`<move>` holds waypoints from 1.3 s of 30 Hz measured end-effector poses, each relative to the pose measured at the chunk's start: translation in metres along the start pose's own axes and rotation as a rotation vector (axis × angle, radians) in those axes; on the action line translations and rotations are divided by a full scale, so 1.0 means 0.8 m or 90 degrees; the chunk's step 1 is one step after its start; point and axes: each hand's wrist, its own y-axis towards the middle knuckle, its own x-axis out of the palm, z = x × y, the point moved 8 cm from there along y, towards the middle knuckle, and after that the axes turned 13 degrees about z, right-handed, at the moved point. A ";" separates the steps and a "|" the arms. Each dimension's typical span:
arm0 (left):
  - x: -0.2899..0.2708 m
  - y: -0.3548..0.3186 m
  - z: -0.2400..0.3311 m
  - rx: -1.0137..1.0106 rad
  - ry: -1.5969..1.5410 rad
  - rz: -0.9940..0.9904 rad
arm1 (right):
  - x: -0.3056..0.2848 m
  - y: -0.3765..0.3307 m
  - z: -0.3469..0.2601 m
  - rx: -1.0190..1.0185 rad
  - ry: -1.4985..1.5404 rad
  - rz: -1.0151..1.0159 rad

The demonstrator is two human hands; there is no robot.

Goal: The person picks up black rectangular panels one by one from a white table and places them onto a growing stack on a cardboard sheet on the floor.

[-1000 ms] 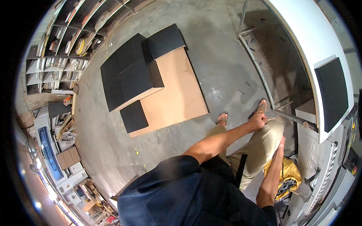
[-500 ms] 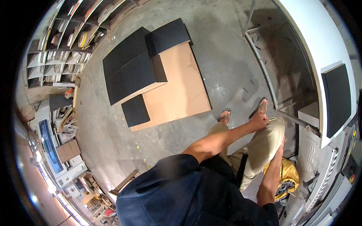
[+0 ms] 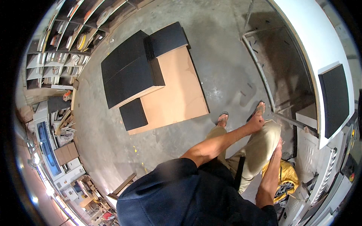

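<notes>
My left hand (image 3: 256, 122) is closed in a fist against the knee of my beige trousers (image 3: 264, 145). Whatever its fingers hold, if anything, is hidden. On the outer side of the same knee is my right hand (image 3: 279, 144), its fingers mostly out of sight behind the leg. On the floor ahead, to the left of my feet, lies a large tan board (image 3: 177, 86) with dark edges. Stacked black panels (image 3: 128, 67) cover its left side, a black panel (image 3: 167, 39) sits at its far end, and a smaller black piece (image 3: 134, 114) lies on its near left corner.
At right stands a white-topped table (image 3: 301, 34) on a metal frame, with a black panel (image 3: 335, 100) on it. A yellow bag (image 3: 288, 177) lies beside my leg. Shelves of edging rolls (image 3: 71, 41) line the far left; scrap wood (image 3: 90, 199) is piled at lower left.
The view has shifted slightly, so the board and panels sit a little lower and further left in the picture. Both hands keep their places at the knee.
</notes>
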 end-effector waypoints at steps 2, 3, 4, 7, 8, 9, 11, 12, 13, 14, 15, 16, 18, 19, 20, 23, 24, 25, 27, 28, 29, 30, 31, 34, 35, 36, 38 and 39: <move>-0.001 0.002 0.003 0.027 -0.003 -0.008 | -0.010 0.019 0.019 0.067 -0.065 0.022; 0.010 0.000 -0.006 0.019 0.002 -0.037 | -0.015 0.002 0.022 0.033 0.032 0.052; 0.010 -0.002 -0.015 -0.001 0.009 -0.042 | 0.004 -0.021 0.012 0.006 0.110 0.065; 0.018 -0.008 -0.036 -0.077 0.018 -0.045 | 0.019 -0.053 -0.002 -0.006 0.159 0.072; 0.023 -0.006 -0.038 -0.061 0.022 -0.040 | 0.010 -0.050 0.000 -0.006 0.140 0.076; 0.025 -0.006 -0.041 -0.060 0.018 -0.031 | 0.004 -0.042 0.002 -0.005 0.123 0.074; 0.009 -0.006 -0.040 -0.080 0.008 0.017 | 0.003 -0.023 0.000 0.003 0.076 0.054; 0.020 -0.006 -0.037 -0.084 0.020 -0.028 | -0.014 -0.021 0.010 -0.005 0.085 0.075; 0.022 -0.006 -0.035 -0.097 0.034 -0.050 | -0.017 -0.016 0.014 -0.005 0.080 0.076; 0.029 -0.008 -0.035 -0.112 0.067 -0.103 | -0.023 -0.015 0.021 -0.002 0.082 0.081; 0.031 -0.009 -0.039 -0.126 0.100 -0.148 | -0.022 -0.014 0.025 0.002 0.082 0.080; 0.031 -0.006 -0.047 -0.077 0.085 -0.094 | -0.019 -0.018 0.025 0.006 0.081 0.081; 0.036 -0.001 -0.061 0.006 0.073 0.002 | -0.015 -0.025 0.024 0.011 0.077 0.078; 0.037 0.002 -0.070 0.039 0.079 0.049 | -0.014 -0.029 0.023 0.014 0.075 0.078; 0.030 0.003 -0.069 0.052 0.107 0.096 | -0.006 -0.028 0.021 0.019 0.067 0.068; 0.050 0.004 -0.060 -0.049 0.111 -0.076 | -0.036 -0.023 0.040 0.015 0.090 0.099; 0.033 0.000 -0.055 -0.125 0.109 -0.133 | -0.021 -0.012 0.040 0.026 0.071 0.076; 0.027 -0.002 -0.052 -0.138 0.100 -0.120 | -0.017 -0.009 0.041 0.027 0.064 0.066; 0.035 -0.006 -0.044 -0.150 0.079 -0.122 | -0.029 -0.008 0.050 0.020 0.075 0.075; 0.037 -0.007 -0.053 -0.129 0.063 -0.094 | -0.025 -0.007 0.049 0.020 0.076 0.068; 0.039 -0.008 -0.062 -0.107 0.047 -0.067 | -0.023 -0.008 0.049 0.023 0.090 0.066; 0.050 -0.005 -0.070 -0.084 0.031 -0.057 | -0.028 -0.008 0.053 0.025 0.114 0.073; 0.040 -0.005 -0.064 -0.127 0.052 -0.079 | -0.017 -0.004 0.051 0.044 0.138 0.065; 0.025 -0.011 -0.056 -0.180 0.101 -0.123 | -0.006 0.000 0.048 0.078 0.134 0.045; 0.024 -0.010 -0.049 -0.151 0.112 -0.104 | -0.006 0.000 0.045 0.081 0.074 0.027; 0.021 -0.005 -0.040 -0.120 0.124 -0.081 | -0.006 0.003 0.042 0.083 0.013 0.005; 0.024 -0.011 -0.035 -0.131 0.117 -0.106 | -0.010 0.001 0.048 0.071 -0.009 0.016; 0.028 -0.013 -0.038 -0.137 0.114 -0.116 | -0.012 -0.002 0.053 0.064 -0.003 0.025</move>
